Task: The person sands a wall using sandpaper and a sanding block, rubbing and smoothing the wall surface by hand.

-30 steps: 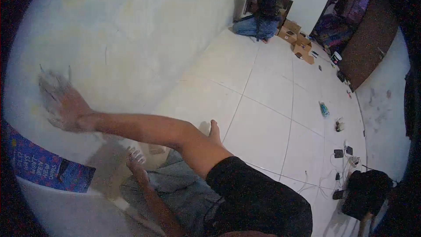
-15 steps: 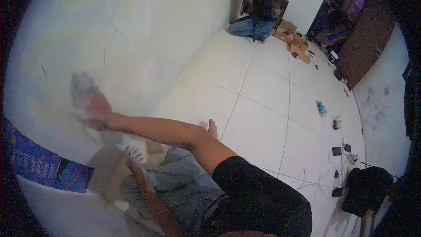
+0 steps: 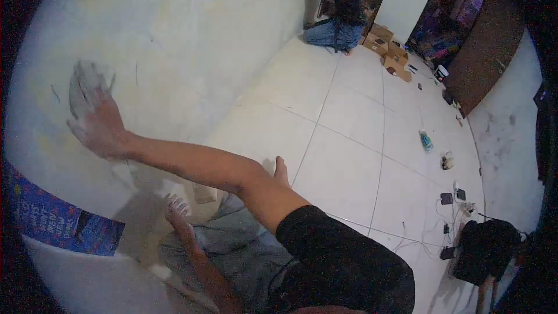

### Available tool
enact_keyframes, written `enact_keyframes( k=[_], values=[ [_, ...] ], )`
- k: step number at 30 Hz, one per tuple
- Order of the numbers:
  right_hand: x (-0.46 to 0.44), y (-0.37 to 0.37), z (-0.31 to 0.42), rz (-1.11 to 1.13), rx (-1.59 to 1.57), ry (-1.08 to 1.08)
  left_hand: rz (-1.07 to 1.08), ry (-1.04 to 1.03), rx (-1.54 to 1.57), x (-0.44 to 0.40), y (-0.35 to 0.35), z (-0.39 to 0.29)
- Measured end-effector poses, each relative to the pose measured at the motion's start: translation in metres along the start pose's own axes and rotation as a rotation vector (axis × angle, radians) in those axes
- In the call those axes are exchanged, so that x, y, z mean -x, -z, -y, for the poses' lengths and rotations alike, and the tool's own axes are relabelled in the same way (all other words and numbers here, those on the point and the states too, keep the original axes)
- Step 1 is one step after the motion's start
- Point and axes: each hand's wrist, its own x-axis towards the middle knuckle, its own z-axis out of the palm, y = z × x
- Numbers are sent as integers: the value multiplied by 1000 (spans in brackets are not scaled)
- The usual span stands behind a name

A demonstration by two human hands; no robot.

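My right hand (image 3: 97, 110) lies flat on the pale wall (image 3: 192, 35), its arm stretched across in front of me. Grey-white dust seems to coat its fingers, which look spread; whether anything lies under the palm is hidden. Lower down, my left hand (image 3: 178, 211) hovers over my grey trousers (image 3: 232, 238), fingers apart and loosely bent, tips whitened. I see nothing held in it. Below my right hand, a blue poster with pale lettering (image 3: 64, 215) is fixed to the wall. A beige flat piece (image 3: 204, 193) rests near the wall's foot, partly behind my forearm.
A person in a dark shirt (image 3: 347, 0) kneels at the far wall beside opened cardboard boxes (image 3: 386, 46). Along the right lie a bluish packet (image 3: 426, 141), chargers with cables (image 3: 446, 199) and a black bag (image 3: 488, 250). A brown door (image 3: 485, 46) stands farther back.
My right hand has slid left and slightly up the wall and is now less blurred. The left hand stays nearly where it was.
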Motion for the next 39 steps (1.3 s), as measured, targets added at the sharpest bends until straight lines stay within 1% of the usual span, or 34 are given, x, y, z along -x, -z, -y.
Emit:
enact_keyframes(
  k=[2, 3, 5, 9, 10, 12, 14, 16, 17, 19, 20, 22, 23, 24, 26, 27, 28, 29, 31, 33, 34, 36, 37, 39],
  values=[
    [27, 12, 9, 262, -250, -58, 2, -4, -2, 0, -1, -1],
    [39, 12, 13, 261, -250, -60, 2, -2, -5, 0, -1, -2],
    [53, 10, 18, 418, -394, 152, -1, 3, -4, -1, -1, -2],
    [22, -12, 22, 390, -491, 230, -10, 4, -9, 1, 0, -4],
    [2, -27, 19, 210, -235, 253, -12, 6, -6, 1, 0, -4],
    [-39, -1, 18, 125, -347, 13, -21, 2, -13, 5, 1, -4],
    [-61, 30, 5, 221, -710, -250, -22, 4, -13, 8, 2, -5],
    [-61, 20, -15, -83, -146, -117, -23, 10, -15, 10, 3, -4],
    [-48, 21, -21, -85, -145, -116, -23, 9, -11, 10, 4, -4],
    [-9, 31, -28, 30, -93, -164, -22, 12, -9, 10, 5, -3],
    [14, 27, -31, 99, -124, -182, -21, 12, -7, 10, 4, -3],
    [60, 15, -33, 247, -153, -125, -21, 14, -4, 8, 4, -2],
    [72, 11, -32, 326, -151, -50, -19, 11, -7, 7, 4, -3],
    [74, 10, -26, 324, -150, -48, -21, 11, -5, 7, 3, -3],
    [63, 15, -8, 412, -291, 116, -17, 8, -10, 6, 2, -4],
    [50, 7, -3, 228, -128, 319, -16, 5, -12, 7, 2, -5],
    [35, -1, 2, 229, -132, 319, -13, 4, -12, 7, 2, -5],
    [18, -11, 5, 176, -167, 283, -15, 2, -11, 6, 2, -5],
    [-13, -10, 10, 124, -205, 245, -17, 1, -10, 6, 2, -4],
    [-33, -4, 8, 69, -241, 40, -16, 2, -10, 5, 5, -2],
    [-34, -1, 4, 72, -243, 40, -15, 4, -6, 3, 5, -1],
    [-25, 5, -7, -33, -187, -52, -9, 8, -3, 1, 9, 3],
    [-14, 11, -10, -32, -188, -53, -7, 11, 0, -2, 10, 5],
    [18, 21, -15, 96, -187, -144, -3, 12, 4, -7, 11, 12]
  ],
)
